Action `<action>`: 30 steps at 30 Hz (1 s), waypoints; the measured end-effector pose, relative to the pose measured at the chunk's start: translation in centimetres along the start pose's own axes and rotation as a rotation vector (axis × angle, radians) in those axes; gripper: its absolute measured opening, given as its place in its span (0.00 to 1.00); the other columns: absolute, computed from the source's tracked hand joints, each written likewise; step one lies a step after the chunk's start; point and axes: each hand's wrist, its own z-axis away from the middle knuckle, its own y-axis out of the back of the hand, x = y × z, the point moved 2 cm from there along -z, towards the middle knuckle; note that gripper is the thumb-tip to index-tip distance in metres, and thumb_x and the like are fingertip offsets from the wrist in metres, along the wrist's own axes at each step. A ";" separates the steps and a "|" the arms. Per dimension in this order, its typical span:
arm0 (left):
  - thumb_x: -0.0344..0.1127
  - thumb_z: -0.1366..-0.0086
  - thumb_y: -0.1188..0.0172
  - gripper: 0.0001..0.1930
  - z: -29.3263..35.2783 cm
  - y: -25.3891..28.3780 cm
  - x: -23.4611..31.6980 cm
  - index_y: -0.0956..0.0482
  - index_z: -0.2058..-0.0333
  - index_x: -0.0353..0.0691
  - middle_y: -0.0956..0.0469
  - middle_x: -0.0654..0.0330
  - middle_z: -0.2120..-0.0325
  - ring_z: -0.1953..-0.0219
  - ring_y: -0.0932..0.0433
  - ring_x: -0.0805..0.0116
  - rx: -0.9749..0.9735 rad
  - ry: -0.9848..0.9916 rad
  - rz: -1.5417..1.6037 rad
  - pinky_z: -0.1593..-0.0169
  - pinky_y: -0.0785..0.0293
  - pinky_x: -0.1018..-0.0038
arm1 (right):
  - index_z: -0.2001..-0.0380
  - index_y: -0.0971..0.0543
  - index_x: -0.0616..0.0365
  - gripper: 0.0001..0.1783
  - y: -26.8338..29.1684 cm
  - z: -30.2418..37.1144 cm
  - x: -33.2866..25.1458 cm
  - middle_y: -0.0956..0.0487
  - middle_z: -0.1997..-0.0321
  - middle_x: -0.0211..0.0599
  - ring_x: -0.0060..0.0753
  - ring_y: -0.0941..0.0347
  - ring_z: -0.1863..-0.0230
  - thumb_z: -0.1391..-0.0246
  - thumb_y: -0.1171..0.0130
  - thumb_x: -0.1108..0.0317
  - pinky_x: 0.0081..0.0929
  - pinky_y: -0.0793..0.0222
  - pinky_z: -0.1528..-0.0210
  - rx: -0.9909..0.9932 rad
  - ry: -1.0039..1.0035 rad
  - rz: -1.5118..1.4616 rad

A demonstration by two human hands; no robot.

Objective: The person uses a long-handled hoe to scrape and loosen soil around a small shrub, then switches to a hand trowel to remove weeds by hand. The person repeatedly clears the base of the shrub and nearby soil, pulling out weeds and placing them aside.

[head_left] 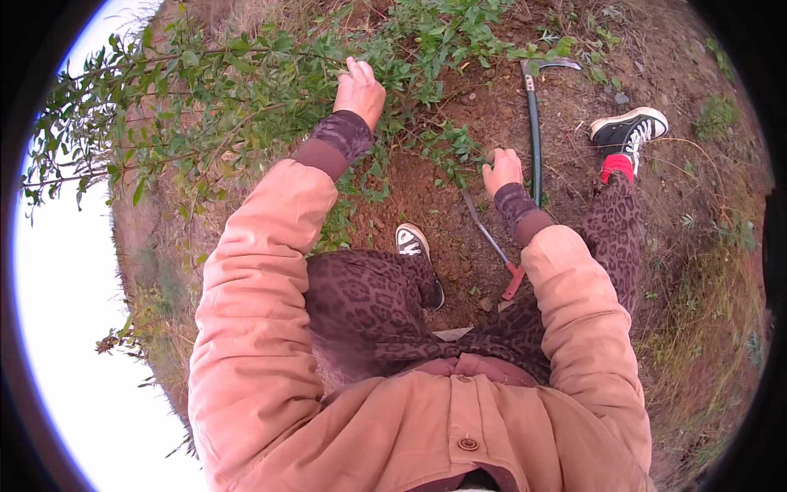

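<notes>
My left hand (360,92) is raised among the green leaves, its fingers closed on a thin leafy branch (246,52) that stretches out to the left. Lower and to the right, my right hand (502,171) has its fingers curled in a pinch. A small leafy sprig (457,148) lies just left of those fingertips; whatever is between them is too small to make out. Below the right hand rests a small tool with a thin metal shaft and a red handle (514,281). A sickle with a long dark handle (534,123) lies just beyond that hand, its curved blade at the far end.
Leafy shrub growth (443,41) spreads across the far and left side. Bare reddish soil (402,197) lies between my feet. My dark sneakers (630,131) stand on either side of the tools. Dry grass (697,328) covers the right side.
</notes>
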 end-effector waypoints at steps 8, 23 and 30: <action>0.29 0.53 0.48 0.05 1.3 0.7 -0.7 0.24 0.80 0.35 0.36 0.50 0.53 0.56 0.31 0.58 -0.027 0.028 0.136 0.60 0.29 0.66 | 0.69 0.26 0.60 0.09 -3.9 -9.5 -2.4 0.31 0.62 0.46 0.48 0.35 0.56 0.55 0.46 0.70 0.39 0.38 0.53 -0.100 0.208 -0.048; 0.28 0.52 0.51 0.12 4.8 2.6 -2.1 0.25 0.70 0.26 0.36 0.46 0.55 0.52 0.33 0.53 -0.177 0.000 0.353 0.51 0.34 0.64 | 0.66 0.26 0.59 0.11 -15.2 -23.0 -3.4 0.25 0.64 0.44 0.41 0.28 0.63 0.58 0.49 0.76 0.37 0.31 0.63 -0.287 0.552 0.247; 0.27 0.53 0.49 0.11 5.4 2.5 -2.3 0.26 0.69 0.27 0.35 0.49 0.55 0.51 0.34 0.52 -0.212 0.001 0.424 0.57 0.31 0.66 | 0.67 0.26 0.59 0.11 -17.2 -23.8 -4.6 0.25 0.65 0.43 0.39 0.28 0.64 0.58 0.49 0.76 0.36 0.31 0.64 -0.315 0.629 0.274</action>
